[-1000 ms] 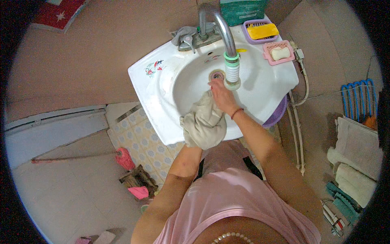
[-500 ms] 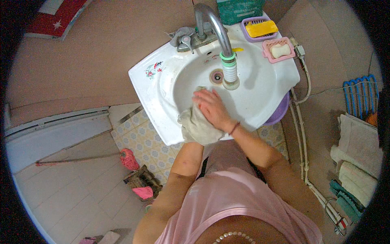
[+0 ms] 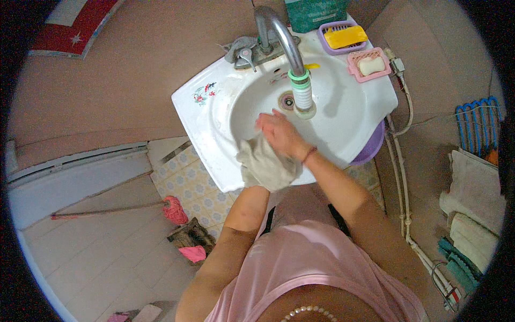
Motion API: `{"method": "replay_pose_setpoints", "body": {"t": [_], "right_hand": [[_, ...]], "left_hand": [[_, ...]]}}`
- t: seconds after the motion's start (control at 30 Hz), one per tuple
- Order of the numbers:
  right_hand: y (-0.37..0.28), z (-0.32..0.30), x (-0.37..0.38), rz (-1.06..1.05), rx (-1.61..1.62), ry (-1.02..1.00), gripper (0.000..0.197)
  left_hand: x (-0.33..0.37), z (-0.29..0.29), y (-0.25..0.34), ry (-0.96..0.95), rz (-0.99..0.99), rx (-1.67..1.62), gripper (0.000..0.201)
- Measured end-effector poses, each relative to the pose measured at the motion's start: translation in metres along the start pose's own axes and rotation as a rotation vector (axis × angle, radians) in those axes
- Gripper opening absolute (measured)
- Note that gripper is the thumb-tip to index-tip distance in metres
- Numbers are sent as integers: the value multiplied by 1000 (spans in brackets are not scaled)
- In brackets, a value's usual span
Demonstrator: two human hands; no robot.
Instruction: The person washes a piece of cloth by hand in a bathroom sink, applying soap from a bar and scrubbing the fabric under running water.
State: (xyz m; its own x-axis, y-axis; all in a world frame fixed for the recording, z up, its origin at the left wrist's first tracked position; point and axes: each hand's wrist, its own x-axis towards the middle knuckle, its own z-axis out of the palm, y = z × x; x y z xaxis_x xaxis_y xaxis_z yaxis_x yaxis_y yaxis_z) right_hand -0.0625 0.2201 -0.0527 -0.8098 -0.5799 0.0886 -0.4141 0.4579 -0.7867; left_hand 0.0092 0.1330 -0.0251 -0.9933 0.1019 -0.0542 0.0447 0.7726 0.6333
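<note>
A wet greyish-cream cloth [image 3: 268, 165] is bunched over the near left rim of the white washbasin [image 3: 343, 115]. My left forearm [image 3: 248, 210] runs up under it; the cloth covers my left hand, so its fingers are hidden. From the right, my right hand [image 3: 282, 137] presses against the cloth's upper right side, fingers close together and slightly blurred. The drain [image 3: 288, 101] lies just beyond my fingertips. Above the bowl arches a metal faucet [image 3: 289, 45] with a white and green nozzle [image 3: 303, 96]; no running water can be made out.
On the basin's back right corner sit a purple soap dish [image 3: 325, 47] with a yellow bar and a pink dish [image 3: 360, 75] with white soap. A green pouch [image 3: 316, 15] stands behind. Pipes [image 3: 399, 188] and hanging towels [image 3: 472, 185] line the right; a pink mop [image 3: 174, 210] lies left.
My right hand has shifted slightly on the cloth, and its fingers lie less spread across it. The cloth's folds have bunched differently. The view has moved a little.
</note>
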Motion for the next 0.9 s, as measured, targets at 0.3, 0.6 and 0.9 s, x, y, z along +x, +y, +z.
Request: {"method": "replay_pose_setpoints", "body": {"t": [0.3,0.6,0.9], "right_hand": [[-36,10,-33,-77,154,236,20],[34,5,-6,391,793,-101,22],[30,2,-3,36,210,277,22]], "left_hand": [[24,1,-4,87,145,269,46],[27,-5,13,86,210,444,44],[35,-9,30,61,285,546,42]]}}
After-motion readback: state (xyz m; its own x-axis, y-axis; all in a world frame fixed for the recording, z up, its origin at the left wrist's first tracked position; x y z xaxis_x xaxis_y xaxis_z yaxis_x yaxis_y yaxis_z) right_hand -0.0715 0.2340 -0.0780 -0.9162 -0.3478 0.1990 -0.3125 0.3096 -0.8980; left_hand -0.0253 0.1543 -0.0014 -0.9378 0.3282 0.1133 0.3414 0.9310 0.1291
